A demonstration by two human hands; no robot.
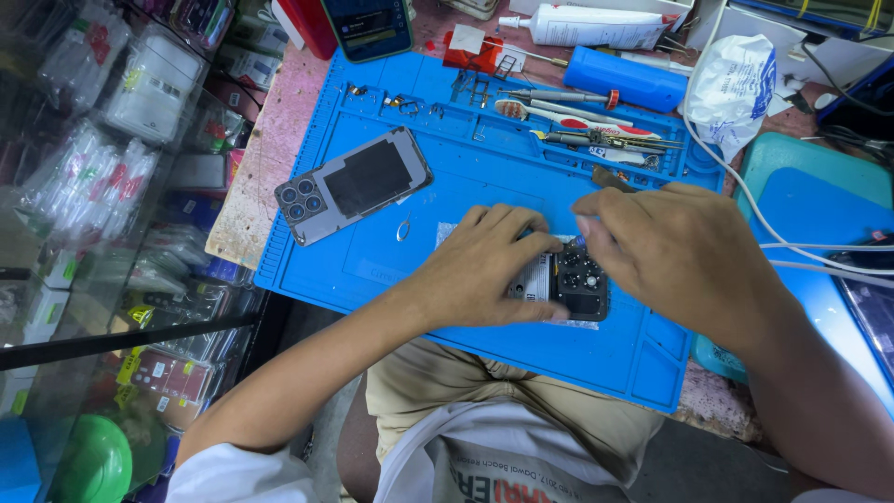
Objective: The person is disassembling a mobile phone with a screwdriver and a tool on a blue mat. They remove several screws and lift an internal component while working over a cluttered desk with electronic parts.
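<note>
An opened phone [570, 285] with its back removed lies on a blue work mat [484, 177]; its dark camera block faces up. My left hand [489, 265] rests flat over the phone body, pressing it down. My right hand [666, 247] pinches a thin screwdriver whose tip [579, 240] points down at the phone's top end. The removed back cover [354, 184], grey with round camera holes, lies on the mat to the upper left.
Tweezers, screwdrivers and a toothbrush [577, 116] lie in the mat's tray. A blue cylinder [626, 79], a white tube [591, 28], a crumpled white bag [731, 84], white cables [801, 247] and another phone [368, 26] surround it. Glass shelves of packaged goods stand at left.
</note>
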